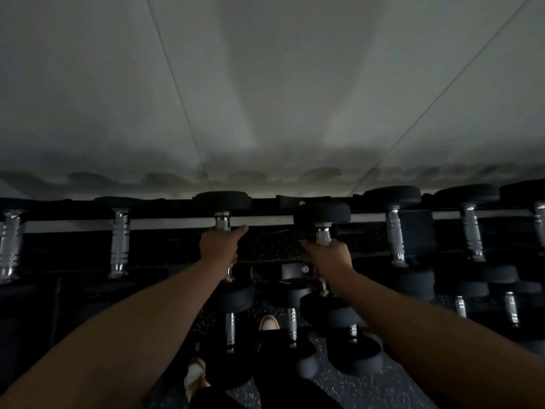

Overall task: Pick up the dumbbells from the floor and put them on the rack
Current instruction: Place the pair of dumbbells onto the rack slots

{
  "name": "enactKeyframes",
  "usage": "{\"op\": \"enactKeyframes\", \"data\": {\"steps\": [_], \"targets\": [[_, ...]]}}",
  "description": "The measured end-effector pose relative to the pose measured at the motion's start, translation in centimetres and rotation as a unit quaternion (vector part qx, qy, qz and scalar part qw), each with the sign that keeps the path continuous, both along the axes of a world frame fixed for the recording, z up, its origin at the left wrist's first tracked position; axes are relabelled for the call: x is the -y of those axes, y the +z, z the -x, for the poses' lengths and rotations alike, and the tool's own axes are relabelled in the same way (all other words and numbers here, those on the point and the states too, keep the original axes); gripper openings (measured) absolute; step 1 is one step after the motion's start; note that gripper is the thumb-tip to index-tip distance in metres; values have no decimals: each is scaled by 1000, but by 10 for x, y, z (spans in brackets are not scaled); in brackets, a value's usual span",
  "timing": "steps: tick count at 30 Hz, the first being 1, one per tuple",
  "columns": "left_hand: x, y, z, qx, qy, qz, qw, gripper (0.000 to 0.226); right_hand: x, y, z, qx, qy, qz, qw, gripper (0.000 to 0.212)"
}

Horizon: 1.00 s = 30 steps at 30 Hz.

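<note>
Both hands, left (219, 245) and right (331, 256), grip clenched on two dumbbells (223, 221) at rack (177, 222).

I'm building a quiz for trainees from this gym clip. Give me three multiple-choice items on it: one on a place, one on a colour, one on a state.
1. Where are the two held dumbbells?
A. at the rack's top tier
B. flat on the floor
C. on a bench

2. What colour are the dumbbell heads?
A. red
B. black
C. yellow

3. What is the left hand doing?
A. hanging open
B. resting on a shoe
C. gripping a chrome handle

Key: 1 A, the left dumbbell and the right dumbbell are level with the rack rail. 2 B, every rubber head looks black. 3 C, the left hand is closed around a handle, as is the right hand.
</note>
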<state>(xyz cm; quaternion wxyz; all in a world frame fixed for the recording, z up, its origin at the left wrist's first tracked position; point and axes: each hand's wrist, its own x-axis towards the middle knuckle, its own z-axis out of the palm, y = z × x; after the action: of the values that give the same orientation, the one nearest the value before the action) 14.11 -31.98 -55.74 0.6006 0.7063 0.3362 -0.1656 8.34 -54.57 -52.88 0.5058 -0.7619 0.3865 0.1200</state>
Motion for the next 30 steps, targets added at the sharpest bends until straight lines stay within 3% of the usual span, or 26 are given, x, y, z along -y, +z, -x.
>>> {"op": "enactKeyframes", "data": {"steps": [14,30], "targets": [[2,-31,-37,-41,13,-26,999,46,23,-37,-64,-11,-18,-69,997,33],[-4,-37,-40,-45,24,-56,997,51,0,-58,-75,-47,16,0,999,44]]}}
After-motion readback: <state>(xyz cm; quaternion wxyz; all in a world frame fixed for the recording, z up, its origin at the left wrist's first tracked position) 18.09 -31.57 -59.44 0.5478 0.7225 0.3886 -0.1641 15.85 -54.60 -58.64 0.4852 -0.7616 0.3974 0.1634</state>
